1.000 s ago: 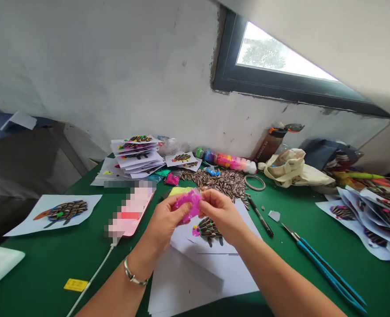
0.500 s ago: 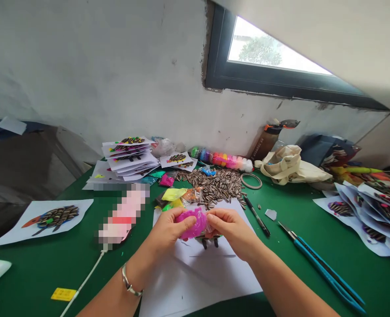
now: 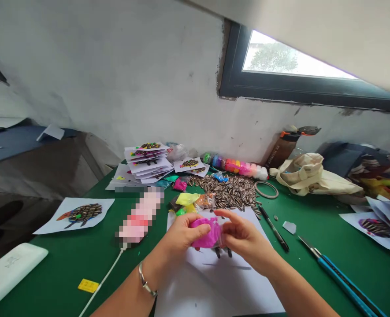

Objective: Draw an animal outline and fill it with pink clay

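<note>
My left hand [image 3: 184, 233] is closed on a magenta packet of soft modelling clay [image 3: 205, 233], its thumb pressed across the front. At the packet's right edge is my right hand [image 3: 243, 233], with the index finger raised and the thumb and other fingers bent beside the clear wrapping. Whether those fingertips touch the wrapping is hard to make out. Below both hands lies a white paper sheet [image 3: 228, 286]. Part of a picture with dark seed legs [image 3: 224, 252] shows on it; the packet and hands hide the rest.
Sunflower seeds [image 3: 236, 191] are heaped behind the paper, beside yellow clay packets [image 3: 187, 199]. A black pen [image 3: 274, 229] and blue-handled tweezers [image 3: 343, 279] lie at right. Finished seed pictures [image 3: 148, 165] are stacked at back left. A white cable [image 3: 104, 279] crosses the green table [image 3: 142, 259].
The view has swung left, so things appear farther right. My right fingers have loosened from a pinch at the packet's edge, and the index finger has lifted. My left hand still holds the packet.
</note>
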### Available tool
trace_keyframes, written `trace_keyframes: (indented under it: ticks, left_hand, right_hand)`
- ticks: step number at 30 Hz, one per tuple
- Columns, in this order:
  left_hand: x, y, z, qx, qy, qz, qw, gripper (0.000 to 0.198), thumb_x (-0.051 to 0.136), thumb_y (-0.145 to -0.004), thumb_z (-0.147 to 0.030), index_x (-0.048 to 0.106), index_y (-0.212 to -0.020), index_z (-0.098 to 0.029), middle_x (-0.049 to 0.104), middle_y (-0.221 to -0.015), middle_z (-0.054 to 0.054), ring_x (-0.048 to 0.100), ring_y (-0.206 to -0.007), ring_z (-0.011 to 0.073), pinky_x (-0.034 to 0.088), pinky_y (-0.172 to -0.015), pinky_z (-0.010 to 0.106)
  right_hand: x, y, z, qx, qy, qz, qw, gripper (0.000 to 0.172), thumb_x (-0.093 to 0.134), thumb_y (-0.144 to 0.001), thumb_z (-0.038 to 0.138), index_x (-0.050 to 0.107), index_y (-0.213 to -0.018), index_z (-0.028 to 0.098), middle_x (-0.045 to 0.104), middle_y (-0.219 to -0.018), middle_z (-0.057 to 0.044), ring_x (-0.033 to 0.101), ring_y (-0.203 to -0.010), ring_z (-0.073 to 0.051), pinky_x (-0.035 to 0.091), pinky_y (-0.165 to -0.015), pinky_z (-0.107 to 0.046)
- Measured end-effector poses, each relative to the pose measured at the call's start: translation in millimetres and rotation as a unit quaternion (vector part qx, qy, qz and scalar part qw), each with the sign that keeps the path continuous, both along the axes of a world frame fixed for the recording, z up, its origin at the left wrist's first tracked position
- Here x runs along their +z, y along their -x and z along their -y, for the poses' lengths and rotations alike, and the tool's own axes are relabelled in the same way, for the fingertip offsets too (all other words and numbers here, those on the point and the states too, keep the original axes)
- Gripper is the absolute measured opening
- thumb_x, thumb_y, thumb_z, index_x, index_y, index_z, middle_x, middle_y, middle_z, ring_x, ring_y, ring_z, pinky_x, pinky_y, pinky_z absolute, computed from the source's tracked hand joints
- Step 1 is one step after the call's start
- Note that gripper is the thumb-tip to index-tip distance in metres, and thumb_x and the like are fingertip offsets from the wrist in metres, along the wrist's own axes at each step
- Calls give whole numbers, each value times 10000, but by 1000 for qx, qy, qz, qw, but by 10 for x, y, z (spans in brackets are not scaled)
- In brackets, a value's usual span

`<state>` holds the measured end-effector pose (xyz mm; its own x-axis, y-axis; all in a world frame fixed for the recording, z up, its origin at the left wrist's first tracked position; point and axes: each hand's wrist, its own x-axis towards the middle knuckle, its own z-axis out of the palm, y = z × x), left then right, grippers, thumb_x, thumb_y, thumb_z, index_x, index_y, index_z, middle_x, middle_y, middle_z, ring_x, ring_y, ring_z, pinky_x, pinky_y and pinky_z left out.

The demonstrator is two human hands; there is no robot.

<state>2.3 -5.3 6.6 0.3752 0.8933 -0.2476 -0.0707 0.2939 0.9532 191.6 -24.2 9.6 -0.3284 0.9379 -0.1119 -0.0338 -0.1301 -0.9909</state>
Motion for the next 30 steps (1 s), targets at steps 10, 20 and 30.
trace_keyframes:
  ticks: [10, 20, 30]
  left_hand:
    - [28, -13, 5, 9, 17, 55, 998, 368, 765, -708, -453, 653, -833, -126, 572, -660, -4, 498, -528, 79, 378, -468, 179]
    - [-65, 13, -41, 13, -42, 24, 999, 360, 731, -751, -448, 674, -907, -128, 598, -731, 23, 529, -590, 111, 417, -515, 211]
    - [102, -41, 3, 12, -89, -65, 994, 383, 729, -698, -482, 669, -812, -121, 591, -693, 19, 524, -600, 135, 429, -503, 224]
  right_hand:
    - [89, 22, 3, -49, -19, -56, 997, 201, 666, -734, 243, 519, -870, 223, 620, -673, 46, 571, -592, -115, 450, -587, -249]
    - [116, 28, 16, -57, 19, -57, 997, 306, 722, -695, 297, 729, -982, 190, 626, -645, 18, 561, -598, -117, 469, -641, -279]
    - [59, 128, 27, -48, 52, -71, 995, 334, 799, -683, 366, 668, -917, 167, 618, -702, 14, 522, -643, -103, 391, -601, -223]
